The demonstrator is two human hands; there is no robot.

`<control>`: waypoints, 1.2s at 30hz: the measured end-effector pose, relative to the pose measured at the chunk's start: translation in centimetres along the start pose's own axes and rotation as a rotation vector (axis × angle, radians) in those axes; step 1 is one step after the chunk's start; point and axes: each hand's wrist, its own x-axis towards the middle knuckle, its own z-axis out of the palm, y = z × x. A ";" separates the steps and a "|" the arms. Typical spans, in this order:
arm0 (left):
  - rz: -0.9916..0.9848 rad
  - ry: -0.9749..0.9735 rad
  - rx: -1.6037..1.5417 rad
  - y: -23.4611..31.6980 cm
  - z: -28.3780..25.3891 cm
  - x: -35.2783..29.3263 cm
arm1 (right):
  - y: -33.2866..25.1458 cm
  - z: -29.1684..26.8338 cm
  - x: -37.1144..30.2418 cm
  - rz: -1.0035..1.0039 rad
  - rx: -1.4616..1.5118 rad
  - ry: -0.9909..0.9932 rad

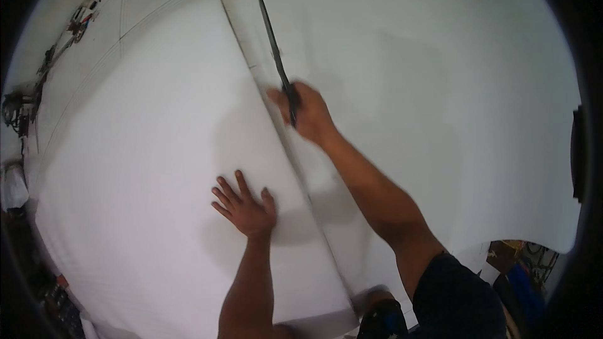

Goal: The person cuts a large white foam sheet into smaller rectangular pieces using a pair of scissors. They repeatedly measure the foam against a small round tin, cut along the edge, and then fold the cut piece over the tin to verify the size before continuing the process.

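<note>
My right hand (308, 113) is closed round the handle of long dark scissors (274, 47), seen edge-on with the blades together. The tip points away from me, and they are raised over the right side of a long straight edge. That edge belongs to a large, smooth white sheet (157, 119) spread out on the left. Flat on this sheet lies my left hand (251, 215), fingers spread, a little left of the edge and nearer to me than the scissors. The sheet's material cannot be made out.
Right of the edge stretches another pale surface (402, 119). Mixed tools and small items (78, 22) line the far left rim, with a clear plastic bag (12, 186) below. A cardboard box (505, 252) and a blue item (524, 285) sit at the lower right. My knee (382, 317) is at the bottom.
</note>
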 end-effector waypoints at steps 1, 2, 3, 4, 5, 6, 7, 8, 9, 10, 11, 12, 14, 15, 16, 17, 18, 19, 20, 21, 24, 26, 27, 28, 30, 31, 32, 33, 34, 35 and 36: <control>0.030 0.045 -0.014 0.2 0.0 1.0 | 2.3 -0.7 -3.6 0.008 0.006 0.021; 0.047 0.098 -0.015 -0.1 0.0 2.1 | 3.2 -1.3 -7.7 0.026 0.105 0.015; 0.042 0.264 -0.007 -0.1 0.6 3.7 | 5.1 -1.6 -11.3 0.064 0.160 -0.007; 0.034 0.360 -0.014 -0.1 1.3 5.4 | 5.2 -3.1 -14.8 -0.048 -0.038 -0.029; 0.077 0.452 0.012 -0.3 0.8 7.3 | 7.1 -3.6 -17.9 -0.055 -0.076 -0.036; 0.093 0.185 0.006 -1.2 1.8 -1.6 | 6.4 -6.9 -30.4 0.253 -0.201 -0.139; 0.094 0.189 -0.009 -0.8 1.3 -1.5 | 6.2 -8.3 -35.1 0.297 -0.206 -0.171; 0.109 0.256 -0.029 -0.8 1.5 0.3 | 7.7 -8.3 -38.4 0.284 -0.199 -0.174; 0.090 0.237 -0.005 -1.1 2.3 -0.8 | 8.3 -9.8 -42.9 0.391 -0.264 -0.224; 0.083 0.237 0.020 -1.5 2.9 -0.8 | 8.5 -11.0 -46.6 0.484 -0.317 -0.259; 0.079 0.275 0.048 -2.0 2.4 0.4 | 9.2 -11.8 -49.5 0.495 -0.319 -0.221; 0.044 0.167 0.027 -2.0 2.3 -0.2 | 9.7 -13.7 -53.8 0.542 -0.338 -0.186; 0.074 0.004 0.087 -8.0 0.9 2.9 | 13.1 -17.2 -62.1 0.469 -0.426 -0.043; 0.061 0.008 -0.818 -6.5 0.4 0.1 | 13.6 -20.5 -66.7 0.578 -0.492 -0.089; 0.124 0.196 -1.047 -6.2 -0.5 -1.7 | 15.3 -22.6 -70.5 0.636 -0.576 -0.071; 0.227 0.396 -0.818 -6.5 -1.6 -4.2 | 16.9 -23.8 -74.0 0.687 -0.611 0.007; 0.289 0.472 -0.662 -7.4 -2.8 -7.1 | 17.8 -25.2 -77.5 0.694 -0.635 0.039; 0.347 0.470 -0.720 -9.3 -3.3 -10.1 | 19.3 -26.0 -80.4 0.626 -0.754 0.007; 0.305 0.303 -0.737 -8.8 -3.0 -17.0 | 20.6 -27.5 -86.3 0.681 -0.771 -0.034; 0.457 0.272 -0.626 -11.0 -4.1 -21.4 | 22.7 -27.9 -89.2 0.686 -0.769 -0.073; 0.562 0.212 -0.485 -17.7 -10.8 -38.2 | 27.7 -27.7 -94.3 0.383 -0.824 -0.116; 0.473 0.172 -0.520 -22.7 -12.3 -46.6 | 28.2 -27.0 -97.1 0.287 -0.805 -0.133; 0.426 0.161 -0.572 -24.7 -11.3 -48.8 | 29.6 -26.5 -97.2 0.230 -0.806 -0.104; 0.349 0.126 -0.550 -27.5 -12.0 -51.6 | 29.0 -26.6 -98.6 0.172 -0.828 -0.126; 0.212 0.083 -0.434 -32.0 -11.6 -55.1 | 33.1 -26.0 -98.7 0.048 -0.891 -0.129; 0.112 0.091 -0.455 -33.5 -12.5 -56.9 | 33.8 -25.0 -97.1 0.188 -0.912 -0.227; 0.086 0.148 -0.519 -34.3 -13.0 -58.1 | 34.1 -24.2 -96.2 0.202 -0.923 -0.285; 0.053 0.204 -0.578 -35.0 -13.1 -59.5 | 34.0 -23.5 -95.5 0.043 -0.918 -0.286; 0.017 0.212 -0.667 -35.0 -12.9 -60.8 | 33.5 -22.6 -94.6 0.050 -0.929 -0.324; -0.021 0.218 -0.770 -34.1 -12.9 -61.6 | 33.2 -22.0 -95.1 0.069 -0.963 -0.364; -0.057 0.233 -0.881 -33.0 -12.8 -62.4 | 33.3 -21.8 -95.2 0.083 -1.004 -0.397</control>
